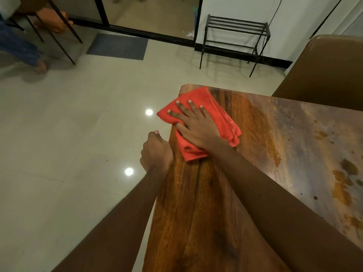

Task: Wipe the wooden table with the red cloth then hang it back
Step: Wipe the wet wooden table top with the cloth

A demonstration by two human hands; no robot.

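right hand (196,128) spread flat on folded cloth (222,114), counter (245,173) 11 o'clock corner, even pressure for wiping. left hand (156,152) curled at edge, probably bracing, grip hidden tbh

One red cloth (214,107), one wooden table (206,203), two hands (157,152) (198,128), two chairs (324,71) (31,5), one black rack (235,34), one grey mat (117,47)

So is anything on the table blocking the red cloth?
No. The right hand presses the folded red cloth flat on the brown wooden table. Nothing visible stands on the rest of the top, only brownish smudges towards the right.
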